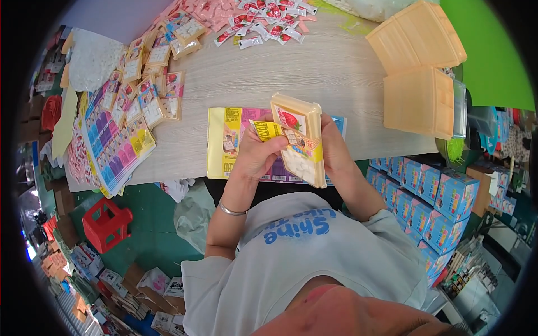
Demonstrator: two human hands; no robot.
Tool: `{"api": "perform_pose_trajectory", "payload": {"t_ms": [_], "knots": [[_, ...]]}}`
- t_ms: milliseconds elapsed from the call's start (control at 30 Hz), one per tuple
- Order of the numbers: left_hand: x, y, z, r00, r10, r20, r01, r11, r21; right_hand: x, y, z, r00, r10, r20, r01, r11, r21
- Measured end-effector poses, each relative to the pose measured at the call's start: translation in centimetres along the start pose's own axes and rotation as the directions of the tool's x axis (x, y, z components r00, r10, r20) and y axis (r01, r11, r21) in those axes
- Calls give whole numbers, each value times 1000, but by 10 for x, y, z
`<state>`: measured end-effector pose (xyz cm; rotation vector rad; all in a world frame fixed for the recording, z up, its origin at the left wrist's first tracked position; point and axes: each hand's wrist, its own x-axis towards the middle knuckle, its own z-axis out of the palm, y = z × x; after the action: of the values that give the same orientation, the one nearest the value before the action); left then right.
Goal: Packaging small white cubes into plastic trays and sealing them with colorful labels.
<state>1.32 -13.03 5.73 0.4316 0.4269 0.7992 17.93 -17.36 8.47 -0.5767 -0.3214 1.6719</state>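
Above the near edge of the table I hold a shallow cream plastic tray point(318, 112), tilted upright. Inside it lie a strawberry-printed sachet point(288, 118) and white pieces point(300, 167). My right hand point(334, 147) grips the tray's right side, its fingers partly hidden behind it. With thumb and fingers my left hand point(259, 152) pinches a yellow printed sticker point(267, 130) that lies across the tray's middle. Beneath both hands a colourful printed sticker sheet point(217, 147) rests on the table.
Several packed trays point(150, 106) are heaped at the left beside more printed sheets point(120, 154). Strawberry sachets point(274, 19) lie at the back. Stacked cream trays point(417, 103) stand at the right. Blue boxes point(445, 193) are piled below the table, and a red stool point(106, 225) is on the floor.
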Motion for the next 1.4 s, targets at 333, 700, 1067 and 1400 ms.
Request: {"api": "perform_pose_trajectory", "payload": {"t_ms": [333,700,1067,1400], "knots": [[-1,16,13,969,178,-171,-71,865,497,-24,-29,-1,973,-226,52,201,710,-675],[-47,6,32,702,698,141,-349,164,923,-33,-22,-4,928,-237,287,354,324,-877],[-44,20,23,775,401,489,-605,244,758,-24,-20,-8,681,-273,680,717,60,-694],[-21,94,-64,871,455,-183,27,327,945,-29,-18,-12,960,-208,187,260,416,-871]]}}
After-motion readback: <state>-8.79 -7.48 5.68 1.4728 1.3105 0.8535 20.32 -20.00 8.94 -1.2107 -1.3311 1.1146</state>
